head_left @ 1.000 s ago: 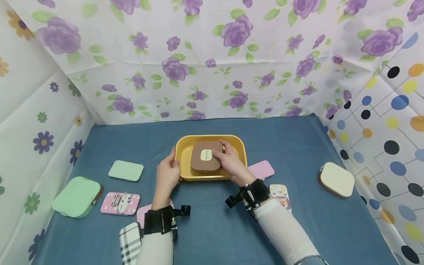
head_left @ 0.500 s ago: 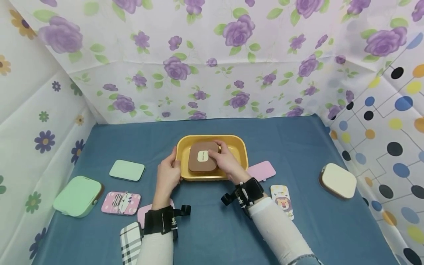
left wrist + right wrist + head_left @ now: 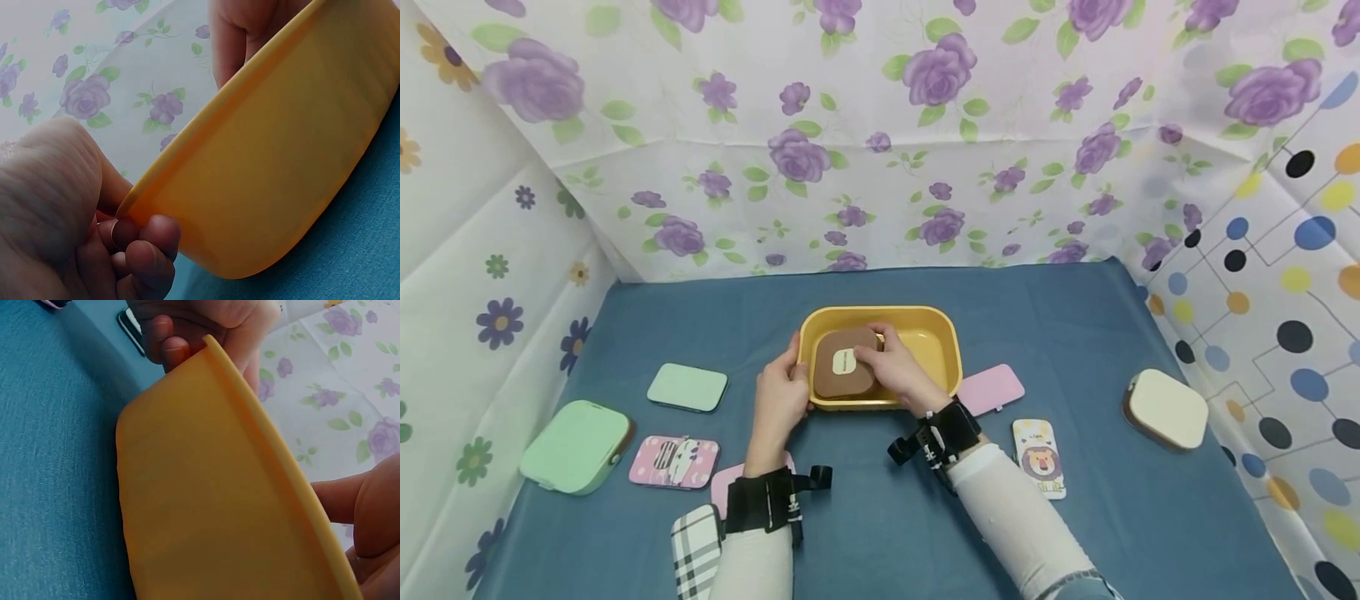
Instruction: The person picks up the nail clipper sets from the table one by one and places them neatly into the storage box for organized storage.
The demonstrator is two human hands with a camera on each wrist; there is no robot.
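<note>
A yellow tray (image 3: 936,343) with raised sides sits in the middle of the blue cloth. At its left end my left hand (image 3: 781,398) grips the rim; in the left wrist view the fingers (image 3: 153,256) curl under the edge of the tray (image 3: 269,162). Inside the tray's left part is a brown square case (image 3: 831,373) with a cream label. My right hand (image 3: 895,367) holds that case by its right side, thumb on top. In the right wrist view the tray wall (image 3: 187,469) hides the case and much of that hand (image 3: 378,519).
To the left lie a mint green case (image 3: 576,446), a flat mint tin (image 3: 687,387), a pink cartoon tin (image 3: 673,460) and a plaid tin (image 3: 694,542). On the right are a pink tin (image 3: 992,388), a lion tin (image 3: 1041,458) and a cream case (image 3: 1165,408).
My right hand has slid the brown case leftward inside the tray, toward its left end. The left hand keeps its grip on the rim, and the tray stays in place.
</note>
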